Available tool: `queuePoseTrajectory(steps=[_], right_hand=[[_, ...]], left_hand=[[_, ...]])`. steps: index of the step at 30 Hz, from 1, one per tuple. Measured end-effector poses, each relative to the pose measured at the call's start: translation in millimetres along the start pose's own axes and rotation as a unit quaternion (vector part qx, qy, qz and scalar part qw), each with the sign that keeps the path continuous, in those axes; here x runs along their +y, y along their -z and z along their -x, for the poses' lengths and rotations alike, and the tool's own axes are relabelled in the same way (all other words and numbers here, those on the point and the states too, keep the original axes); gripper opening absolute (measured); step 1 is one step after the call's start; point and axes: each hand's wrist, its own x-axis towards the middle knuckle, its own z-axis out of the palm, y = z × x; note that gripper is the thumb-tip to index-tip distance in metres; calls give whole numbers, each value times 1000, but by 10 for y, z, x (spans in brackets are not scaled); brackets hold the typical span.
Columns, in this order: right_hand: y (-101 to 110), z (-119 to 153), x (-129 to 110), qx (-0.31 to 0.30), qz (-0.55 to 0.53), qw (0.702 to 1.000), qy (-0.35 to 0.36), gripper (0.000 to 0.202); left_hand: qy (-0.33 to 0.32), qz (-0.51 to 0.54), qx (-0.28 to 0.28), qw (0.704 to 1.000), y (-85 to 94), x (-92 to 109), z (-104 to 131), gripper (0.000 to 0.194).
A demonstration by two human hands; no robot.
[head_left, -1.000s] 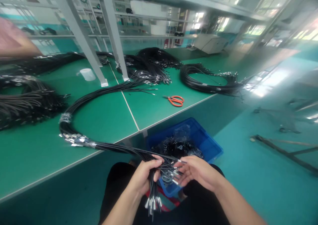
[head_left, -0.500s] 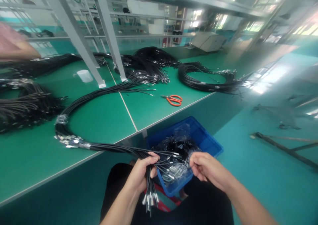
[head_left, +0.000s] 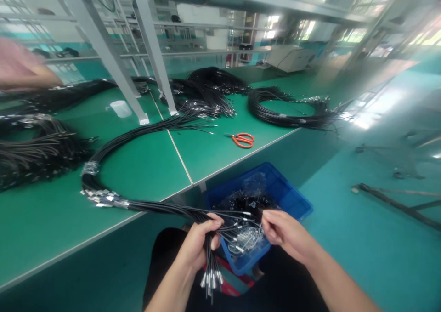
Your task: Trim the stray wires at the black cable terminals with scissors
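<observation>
A bundle of black cables [head_left: 155, 206] with silver metal ends curves off the green table towards me. My left hand [head_left: 203, 238] is wrapped round it near the end; some cables hang down below the fist and others fan out to the right. My right hand [head_left: 284, 231] has its fingertips pinched together just right of the fanned ends, above the blue bin's edge. Whatever sits in that pinch is too small to make out. Below both hands, the blue bin [head_left: 292, 197] holds clear plastic bags [head_left: 253, 236] and dark small parts.
Orange-handled scissors [head_left: 244, 140] lie near the table edge. More cable coils [head_left: 272, 114] and heaps [head_left: 37, 151] rest on the green table [head_left: 138, 165]. Grey metal posts [head_left: 153, 50] rise from it beside a white roll [head_left: 120, 109]. Another person's arm [head_left: 27, 68] shows at far left.
The view has shifted slightly. My right hand has turned a little, its fingers drawn closer together, near the cable ends. My left hand keeps its grip on the bundle.
</observation>
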Motion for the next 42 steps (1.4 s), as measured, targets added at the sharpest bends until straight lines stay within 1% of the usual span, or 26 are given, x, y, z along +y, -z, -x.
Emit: queuePoseTrajectory(steps=[3,4,7,9,11,13,15,17,19,21,23,24,25,27,30,32,33,35,36,39,41,42], right_hand=[[-130,-17,14,11,11,1000,-7,49],[-187,-37,12,15,19,1000,-8,49],[-283,-78,-11,22,37,999,-8,35],[-244,-57,-32,12,30,999,-9,29],[-149,-3,-53,5,6,1000,-6,30],[-65,58,-66,12,-18,1000,-4,29],[-57,93,-65,19,-23,1000,-10,24],[-145,84,-45,19,-10,1000,-21,24],[-295,28,-13,29,17,999,-26,30],[-442,-54,24,49,47,997,-20,30],[-525,-122,58,72,71,995,-3,26],[-531,-139,74,79,78,994,5,25],[-511,-139,89,82,80,993,8,25],[-407,-90,113,82,69,994,2,26],[-205,62,143,78,15,997,-14,28],[-150,153,171,67,-18,997,-30,24],[-164,178,191,57,-29,997,-40,20],[-264,175,238,40,-43,997,-52,16],[-335,149,262,40,-48,997,-53,17],[-521,38,308,64,-53,996,-44,26],[-560,2,310,65,-58,995,-44,27],[-549,7,306,55,-64,995,-48,28]], left_hand=[[-8,-3,6,1000,-2,-6,-9,5],[-10,-6,9,1000,-2,-7,-11,5],[-10,-13,16,1000,-8,-4,-15,6],[-7,-13,18,1000,-15,5,-13,7],[-4,-10,19,1000,-23,14,-9,7],[-5,-7,23,1000,-30,18,-7,8],[-10,-7,29,999,-34,16,-8,10],[-15,-10,33,999,-35,8,-10,10],[-16,-17,34,999,-34,1,-11,10],[-15,-24,32,999,-32,-2,-8,9],[-14,-28,31,999,-32,-2,-5,9],[-15,-27,30,999,-33,-1,-4,9],[-16,-24,30,999,-35,0,-5,9],[-21,-17,29,999,-40,1,-10,9],[-30,-8,31,999,-53,6,-25,9],[-33,-6,28,999,-63,16,-37,9],[-35,-7,25,999,-68,22,-42,9],[-40,-10,20,999,-72,36,-48,8],[-41,-13,17,999,-70,41,-48,8],[-37,-23,3,999,-40,48,-36,9],[-32,-25,-15,999,-7,46,-26,9],[-30,-23,-24,999,10,43,-25,9]])
